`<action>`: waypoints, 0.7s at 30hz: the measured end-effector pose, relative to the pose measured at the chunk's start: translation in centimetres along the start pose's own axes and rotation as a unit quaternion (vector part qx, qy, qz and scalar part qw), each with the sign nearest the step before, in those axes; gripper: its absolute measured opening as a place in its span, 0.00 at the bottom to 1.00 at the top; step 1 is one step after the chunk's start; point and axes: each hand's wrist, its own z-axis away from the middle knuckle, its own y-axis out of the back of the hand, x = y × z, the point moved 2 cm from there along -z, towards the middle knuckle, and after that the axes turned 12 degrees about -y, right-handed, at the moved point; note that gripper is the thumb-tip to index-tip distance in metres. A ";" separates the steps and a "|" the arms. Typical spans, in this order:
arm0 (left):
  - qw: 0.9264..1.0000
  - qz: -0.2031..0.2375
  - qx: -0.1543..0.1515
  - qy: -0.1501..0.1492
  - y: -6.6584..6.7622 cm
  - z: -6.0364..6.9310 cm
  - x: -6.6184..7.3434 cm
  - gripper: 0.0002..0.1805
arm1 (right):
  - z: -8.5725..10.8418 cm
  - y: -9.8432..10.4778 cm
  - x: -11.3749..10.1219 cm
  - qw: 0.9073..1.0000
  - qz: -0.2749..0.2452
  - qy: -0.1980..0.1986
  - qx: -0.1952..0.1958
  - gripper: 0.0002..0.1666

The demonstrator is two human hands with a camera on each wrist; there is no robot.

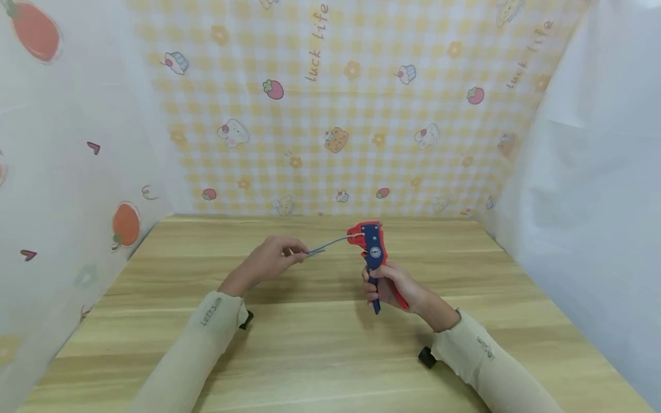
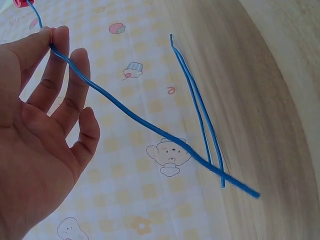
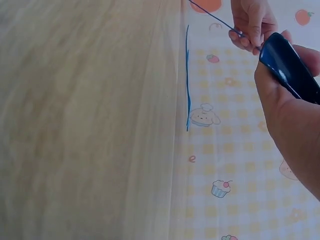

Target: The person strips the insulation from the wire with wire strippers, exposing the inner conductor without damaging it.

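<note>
My left hand (image 1: 271, 259) (image 2: 50, 115) pinches a blue wire (image 1: 334, 241) (image 2: 120, 106) between thumb and index finger, the other fingers loosely bent. From the pinch the wire runs right to the red head of a blue-and-red wire stripper (image 1: 373, 244), where its end meets the jaws; how deep it sits cannot be told. In the left wrist view the wire's other part trails away past the palm. My right hand (image 1: 395, 287) (image 3: 295, 120) grips the stripper's handles, the tool upright above the table. The right wrist view shows only a dark handle (image 3: 287, 67).
Thin blue wires (image 2: 200, 107) (image 3: 188, 80) lie along the wooden table's far edge in both wrist views. Behind the table (image 1: 320, 355) hangs a yellow checked cloth (image 1: 320, 115); pale sheets stand at the left (image 1: 77, 189) and right (image 1: 583, 201).
</note>
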 end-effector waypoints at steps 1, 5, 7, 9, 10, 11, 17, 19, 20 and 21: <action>1.000 -0.001 0.001 0.000 0.1 0.1 0.0 0.07 | -0.1 -0.1 0.0 1.000 0.000 0.000 -0.006 0.09; 1.000 -0.006 -0.001 0.000 0.3 0.4 -0.2 0.07 | -0.4 -0.1 0.2 1.000 0.007 0.003 -0.030 0.09; 1.000 -0.005 -0.002 -0.003 0.3 0.4 -0.3 0.07 | -0.4 -0.1 0.3 0.999 0.010 0.006 -0.033 0.09; 1.000 -0.003 -0.001 -0.007 0.2 0.3 -0.4 0.07 | -0.3 -0.1 0.3 0.999 0.013 0.007 -0.033 0.09; 1.000 -0.002 0.001 -0.008 0.2 0.3 -0.4 0.06 | -0.3 -0.1 0.3 0.999 0.014 0.008 -0.034 0.09; 1.000 0.000 0.002 -0.009 0.1 0.3 -0.5 0.06 | -0.2 0.0 0.3 0.999 0.013 0.007 -0.034 0.09; 1.000 0.004 0.001 -0.009 0.0 0.3 -0.4 0.06 | 0.0 0.1 0.2 0.999 0.015 0.005 -0.035 0.11; 1.000 0.002 0.001 -0.013 0.0 0.3 -0.2 0.06 | 0.1 0.2 0.2 0.999 0.017 0.006 -0.035 0.11; 1.000 0.000 0.001 -0.014 0.0 0.3 -0.2 0.06 | 0.1 0.2 0.1 0.999 0.018 0.006 -0.035 0.11; 1.000 -0.001 0.000 -0.015 0.1 0.2 -0.2 0.06 | 0.2 0.2 0.1 0.999 0.018 0.007 -0.035 0.11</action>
